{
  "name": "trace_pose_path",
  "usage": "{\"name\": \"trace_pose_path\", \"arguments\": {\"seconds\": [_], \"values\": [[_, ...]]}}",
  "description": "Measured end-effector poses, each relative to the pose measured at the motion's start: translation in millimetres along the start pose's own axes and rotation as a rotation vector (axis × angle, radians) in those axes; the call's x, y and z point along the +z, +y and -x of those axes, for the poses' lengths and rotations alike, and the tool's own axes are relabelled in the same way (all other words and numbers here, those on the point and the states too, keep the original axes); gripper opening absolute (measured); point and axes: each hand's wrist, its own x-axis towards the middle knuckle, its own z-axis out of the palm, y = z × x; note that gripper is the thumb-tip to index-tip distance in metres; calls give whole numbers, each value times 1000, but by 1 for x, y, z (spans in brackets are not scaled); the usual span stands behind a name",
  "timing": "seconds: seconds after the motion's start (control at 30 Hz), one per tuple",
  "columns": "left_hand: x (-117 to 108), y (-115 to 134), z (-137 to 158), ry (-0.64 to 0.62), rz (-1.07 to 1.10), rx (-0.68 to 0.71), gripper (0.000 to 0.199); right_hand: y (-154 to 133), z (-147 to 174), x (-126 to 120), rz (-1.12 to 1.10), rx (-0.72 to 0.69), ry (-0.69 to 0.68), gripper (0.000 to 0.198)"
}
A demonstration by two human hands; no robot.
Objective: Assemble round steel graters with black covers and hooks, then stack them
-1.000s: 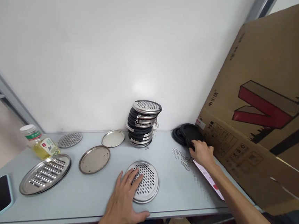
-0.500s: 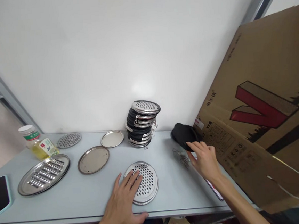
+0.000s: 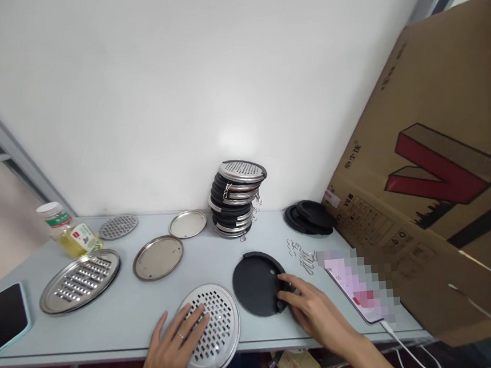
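My left hand (image 3: 169, 351) lies over the left side of a round metal grater plate (image 3: 217, 324), fingers on its top face and thumb out of sight. The plate juts past the table's front edge. My right hand (image 3: 321, 315) pinches the right rim of a black round holder (image 3: 256, 283) with a raised lip and a small hole. This holder is just right of the grater plate, flat on or close above the tabletop. Further back, more black holders (image 3: 311, 217) lie piled, with metal rings and clips (image 3: 305, 256) in front of them.
A tall stack of grater plates and black holders (image 3: 238, 199) stands by the wall. Leftward are plain metal discs (image 3: 158, 258), an oval-looking grater (image 3: 80, 281), a jar (image 3: 71, 233) and a phone (image 3: 3, 319). A charging phone (image 3: 353, 289) and large carton (image 3: 422, 191) are right.
My right hand has brought a black holder from the pile at the right to beside the grater plate. My left hand has drawn the grater plate nearer, over the table edge.
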Motion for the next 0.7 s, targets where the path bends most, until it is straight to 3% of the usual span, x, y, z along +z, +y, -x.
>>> {"name": "trace_pose_path", "arguments": {"seconds": [0.13, 0.2, 0.37, 0.57, 0.7], "values": [[-4, -9, 4, -52, 18, -122, 87, -8, 3, 4, -145, 80, -44, 40], [-2, -12, 5, -47, 37, -173, 92, -8, 2, 5, -217, 129, -52, 48], [6, -17, 9, 9, 64, -146, 77, 3, -17, 19, -312, 294, 49, 56], [7, -11, 1, 111, 213, -278, 65, 0, -37, 44, -317, 291, 83, 55], [9, 5, -16, 15, 266, -274, 76, -9, -36, 48, -367, 250, 89, 51]]}}
